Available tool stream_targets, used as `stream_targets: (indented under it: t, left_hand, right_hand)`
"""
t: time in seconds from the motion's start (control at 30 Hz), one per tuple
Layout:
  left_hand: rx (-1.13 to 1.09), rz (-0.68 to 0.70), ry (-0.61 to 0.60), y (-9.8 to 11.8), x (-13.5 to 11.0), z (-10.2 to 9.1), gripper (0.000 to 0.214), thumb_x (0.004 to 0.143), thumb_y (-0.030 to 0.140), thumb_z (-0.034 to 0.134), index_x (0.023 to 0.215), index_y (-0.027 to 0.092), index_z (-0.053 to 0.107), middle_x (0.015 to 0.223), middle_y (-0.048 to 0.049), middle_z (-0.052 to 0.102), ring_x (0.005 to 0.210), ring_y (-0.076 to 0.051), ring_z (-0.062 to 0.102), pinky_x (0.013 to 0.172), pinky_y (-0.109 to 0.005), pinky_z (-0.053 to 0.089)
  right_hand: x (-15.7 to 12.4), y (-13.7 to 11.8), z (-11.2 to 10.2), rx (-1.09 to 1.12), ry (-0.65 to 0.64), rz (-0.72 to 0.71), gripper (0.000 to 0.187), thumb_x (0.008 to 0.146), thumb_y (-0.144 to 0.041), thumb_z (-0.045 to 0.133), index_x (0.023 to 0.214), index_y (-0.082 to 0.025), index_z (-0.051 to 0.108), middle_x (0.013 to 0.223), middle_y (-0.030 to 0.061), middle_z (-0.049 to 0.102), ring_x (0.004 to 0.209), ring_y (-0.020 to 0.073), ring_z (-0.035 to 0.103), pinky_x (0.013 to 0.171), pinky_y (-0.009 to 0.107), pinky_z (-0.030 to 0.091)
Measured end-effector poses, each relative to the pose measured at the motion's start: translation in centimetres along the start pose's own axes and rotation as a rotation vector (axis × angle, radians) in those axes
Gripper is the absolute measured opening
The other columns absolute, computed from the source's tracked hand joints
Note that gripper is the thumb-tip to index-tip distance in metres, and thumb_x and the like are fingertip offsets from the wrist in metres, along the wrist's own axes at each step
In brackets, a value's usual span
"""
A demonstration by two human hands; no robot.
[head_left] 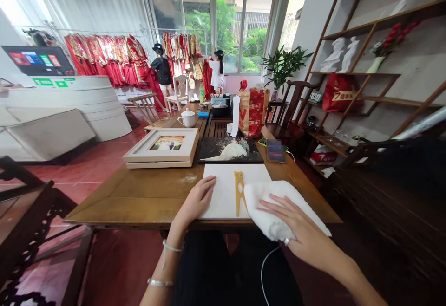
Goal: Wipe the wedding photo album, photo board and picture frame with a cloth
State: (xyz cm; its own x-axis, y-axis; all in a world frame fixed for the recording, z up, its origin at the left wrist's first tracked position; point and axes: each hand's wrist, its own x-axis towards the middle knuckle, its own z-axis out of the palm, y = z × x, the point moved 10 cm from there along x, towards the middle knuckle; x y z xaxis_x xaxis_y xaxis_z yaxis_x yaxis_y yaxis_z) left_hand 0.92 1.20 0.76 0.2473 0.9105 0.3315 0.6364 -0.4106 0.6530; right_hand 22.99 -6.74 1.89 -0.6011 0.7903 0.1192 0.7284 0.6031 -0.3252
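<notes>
A white flat board lies at the table's near edge. On it rests a yellow, two-legged flat piece with a notched top and an oval hole; its exact kind is unclear. My left hand lies over the board's left edge, its fingers stretched forward and holding nothing. A fluffy white cloth covers the board's right side and reaches past it. Spread over this cloth is my right hand, fingers extended and flat, with the thumb mostly hidden. The cloth touches the yellow piece's right leg.
Beyond the board lie a dark picture panel, stacked framed pictures and a phone. A white teapot and a red paper bag stand farther back. A white cable hangs near my lap. Two people stand by clothing racks.
</notes>
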Motion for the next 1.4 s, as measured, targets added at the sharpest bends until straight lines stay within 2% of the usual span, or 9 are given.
stream_targets:
  t: [0.2, 0.33, 0.47, 0.67, 0.8, 0.9, 1.13, 1.27, 1.4]
  left_hand:
    - [-0.002, 0.002, -0.011, -0.2, 0.0, 0.2, 0.039, 0.09, 0.026, 0.041, 0.122, 0.014, 0.059, 0.134, -0.0121, 0.053, 0.126, -0.024, 0.047, 0.109, -0.043, 0.035]
    - [0.0, 0.006, -0.003, -0.3, 0.1, 0.2, 0.038, 0.089, 0.025, 0.041, 0.122, 0.015, 0.059, 0.134, -0.0115, 0.053, 0.125, -0.024, 0.048, 0.109, -0.043, 0.035]
    - [0.0, 0.006, 0.012, -0.2, 0.1, 0.3, 0.037, 0.089, 0.025, 0.042, 0.121, 0.016, 0.059, 0.134, -0.011, 0.054, 0.125, -0.024, 0.049, 0.108, -0.044, 0.035]
    - [0.011, -0.016, 0.0, -0.3, 0.0, 0.4, 0.039, 0.089, 0.026, 0.043, 0.122, 0.015, 0.058, 0.135, -0.0117, 0.053, 0.126, -0.024, 0.047, 0.109, -0.043, 0.034]
    - [0.002, -0.005, 0.012, -0.2, 0.0, 0.1, 0.037, 0.088, 0.026, 0.043, 0.12, 0.016, 0.06, 0.133, -0.0108, 0.054, 0.124, -0.024, 0.049, 0.108, -0.044, 0.036]
    - [-0.003, 0.004, 0.01, -0.1, -0.1, 0.0, 0.037, 0.089, 0.026, 0.043, 0.121, 0.017, 0.06, 0.133, -0.0104, 0.054, 0.125, -0.024, 0.049, 0.108, -0.043, 0.036]
    - [0.0, 0.011, 0.004, -0.4, 0.0, 0.2, 0.037, 0.089, 0.025, 0.042, 0.121, 0.016, 0.059, 0.133, -0.0106, 0.054, 0.125, -0.023, 0.048, 0.109, -0.043, 0.035]
    - [0.007, 0.021, 0.009, -0.5, 0.0, 0.3, 0.037, 0.089, 0.025, 0.043, 0.121, 0.018, 0.059, 0.133, -0.0103, 0.054, 0.125, -0.023, 0.049, 0.108, -0.043, 0.036]
    - [0.013, 0.012, 0.009, -0.4, 0.1, 0.4, 0.038, 0.089, 0.025, 0.043, 0.122, 0.016, 0.058, 0.134, -0.0114, 0.054, 0.126, -0.023, 0.048, 0.109, -0.043, 0.035]
  right_hand:
    - [7.4, 6.2, -1.2, -0.044, 0.055, 0.158, 0.075, 0.066, -0.007, 0.042, 0.139, -0.02, 0.04, 0.147, 0.0027, 0.036, 0.138, 0.0261, 0.021, 0.113, 0.05, 0.014]
    - [11.2, 6.6, -0.7, -0.101, 0.047, 0.203, 0.071, 0.07, -0.009, 0.043, 0.14, -0.022, 0.039, 0.148, 0.0035, 0.033, 0.138, 0.0291, 0.019, 0.111, 0.055, 0.014]
    - [10.3, 3.7, 0.4, -0.164, 0.06, 0.155, 0.075, 0.067, -0.008, 0.044, 0.141, -0.023, 0.038, 0.15, 0.0027, 0.031, 0.139, 0.0274, 0.017, 0.111, 0.056, 0.009]
    - [2.6, -0.8, 1.2, -0.11, 0.028, 0.039, 0.095, 0.054, -0.004, 0.04, 0.144, -0.031, 0.028, 0.153, -0.0055, 0.021, 0.141, 0.021, 0.01, 0.114, 0.052, 0.005]
    - [-0.1, -0.9, 0.6, 0.029, -0.059, -0.016, 0.091, 0.059, -0.004, 0.039, 0.144, -0.034, 0.027, 0.151, -0.0073, 0.025, 0.14, 0.0183, 0.015, 0.115, 0.048, 0.008]
    - [1.5, 1.4, -0.4, 0.096, -0.061, 0.017, 0.079, 0.068, -0.008, 0.041, 0.144, -0.028, 0.031, 0.149, -0.003, 0.03, 0.139, 0.0188, 0.02, 0.115, 0.045, 0.013]
    - [11.1, 6.6, -0.8, -0.018, 0.018, 0.288, 0.059, 0.083, -0.022, 0.04, 0.142, -0.014, 0.036, 0.147, 0.008, 0.035, 0.138, 0.024, 0.024, 0.112, 0.046, 0.017]
    - [13.7, 4.7, 0.3, -0.048, 0.046, 0.305, 0.058, 0.084, -0.022, 0.042, 0.141, -0.02, 0.037, 0.15, 0.006, 0.03, 0.139, 0.0289, 0.018, 0.111, 0.053, 0.01]
    - [11.7, 0.3, 1.8, -0.107, 0.019, 0.152, 0.077, 0.07, -0.01, 0.047, 0.143, -0.028, 0.032, 0.153, -0.0001, 0.021, 0.141, 0.0269, 0.009, 0.111, 0.054, 0.003]
